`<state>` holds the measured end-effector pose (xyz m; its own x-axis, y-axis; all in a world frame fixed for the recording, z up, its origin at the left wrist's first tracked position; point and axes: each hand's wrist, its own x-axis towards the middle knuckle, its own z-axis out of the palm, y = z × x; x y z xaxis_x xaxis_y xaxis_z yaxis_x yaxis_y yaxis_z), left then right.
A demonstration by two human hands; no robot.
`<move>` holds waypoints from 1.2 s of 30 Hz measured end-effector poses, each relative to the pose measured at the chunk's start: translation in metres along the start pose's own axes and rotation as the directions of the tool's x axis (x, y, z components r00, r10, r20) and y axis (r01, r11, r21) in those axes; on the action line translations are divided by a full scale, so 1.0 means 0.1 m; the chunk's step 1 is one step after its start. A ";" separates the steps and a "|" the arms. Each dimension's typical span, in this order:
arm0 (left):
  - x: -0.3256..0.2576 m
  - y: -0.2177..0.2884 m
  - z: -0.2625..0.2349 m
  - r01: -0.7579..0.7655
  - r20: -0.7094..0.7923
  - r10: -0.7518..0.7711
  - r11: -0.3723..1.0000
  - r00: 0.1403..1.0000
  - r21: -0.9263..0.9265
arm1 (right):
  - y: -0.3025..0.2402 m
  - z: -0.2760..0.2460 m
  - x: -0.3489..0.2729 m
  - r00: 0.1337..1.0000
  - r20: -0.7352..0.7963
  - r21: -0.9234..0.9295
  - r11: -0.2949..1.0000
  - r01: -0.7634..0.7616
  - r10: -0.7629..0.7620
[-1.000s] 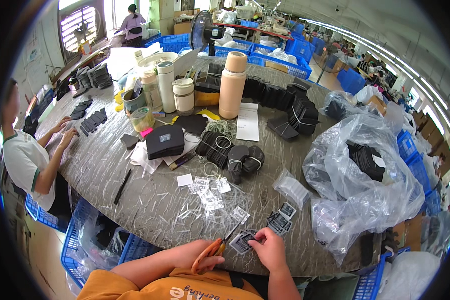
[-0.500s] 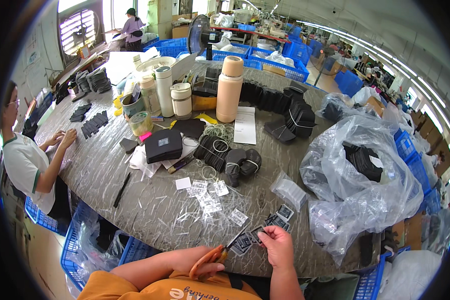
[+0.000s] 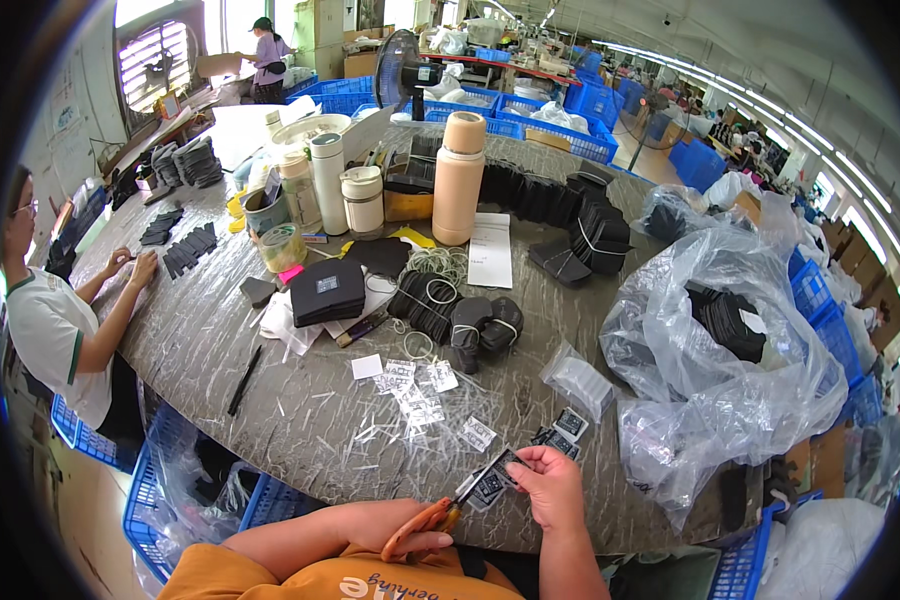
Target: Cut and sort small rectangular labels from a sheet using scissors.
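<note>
My left hand [image 3: 385, 520] is closed round the orange handles of a pair of scissors [image 3: 425, 520]; their blades point up and right toward my right hand [image 3: 553, 488]. Between its thumb and fingers that hand pinches a small black printed label [image 3: 508, 464], with a pale edge along the blades. Below it, near the table's front edge, lie more black labels [image 3: 487, 491]. Others [image 3: 570, 424] rest just beyond my right hand. White printed labels [image 3: 420, 408] and thin cut strips [image 3: 370, 432] are scattered farther in on the table.
A large clear plastic bag [image 3: 650, 430] with black pieces covers the right side. Bundled black pieces [image 3: 425, 308], a peach bottle [image 3: 457, 195] and a white bottle [image 3: 328, 180] stand mid-table. At left, a co-worker's hands [image 3: 135, 266] are at small dark strips [image 3: 190, 248].
The scissor blades have moved slightly down and right, closer to the label. My right hand has shifted a little, and the label is turned slightly. The co-worker's fingers have moved.
</note>
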<state>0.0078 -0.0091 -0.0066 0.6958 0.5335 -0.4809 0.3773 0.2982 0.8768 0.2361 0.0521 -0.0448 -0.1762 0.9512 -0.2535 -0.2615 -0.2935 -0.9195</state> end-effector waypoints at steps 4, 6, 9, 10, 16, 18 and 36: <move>0.02 -0.02 -0.01 0.027 0.012 -0.027 0.999 1.000 0.020 | -0.01 0.01 0.00 1.000 0.011 0.014 1.000 -0.007 0.006; 0.03 -0.09 0.00 -0.048 -0.008 0.049 0.998 0.999 0.044 | -0.02 0.01 0.00 0.999 0.015 0.009 1.000 -0.030 0.030; 0.03 -0.06 0.00 -0.025 -0.003 0.025 0.999 1.000 0.041 | -0.03 0.01 0.00 0.999 0.016 0.005 0.999 -0.033 0.033; 0.03 -0.05 -0.01 -0.025 -0.003 0.025 0.999 1.000 0.041 | -0.03 0.00 -0.01 0.999 0.016 0.005 0.999 -0.033 0.033; 0.02 -0.08 0.02 -0.055 -0.016 0.055 0.998 0.998 0.029 | -0.05 0.01 -0.01 0.999 0.031 -0.010 0.999 -0.037 0.037; -0.01 0.02 0.01 -0.019 -0.021 0.020 0.998 1.000 0.052 | -0.04 0.00 -0.01 0.999 0.041 0.001 0.999 -0.033 0.033; 0.07 -0.20 0.03 -0.167 -0.019 0.168 0.985 0.986 0.040 | -0.05 -0.01 0.01 0.996 0.073 -0.017 0.999 -0.049 0.050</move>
<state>0.0072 -0.0136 -0.0272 0.7373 0.5911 -0.3271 0.2802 0.1730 0.9442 0.2379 0.0546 -0.0408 -0.2581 0.9257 -0.2764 -0.2369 -0.3380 -0.9108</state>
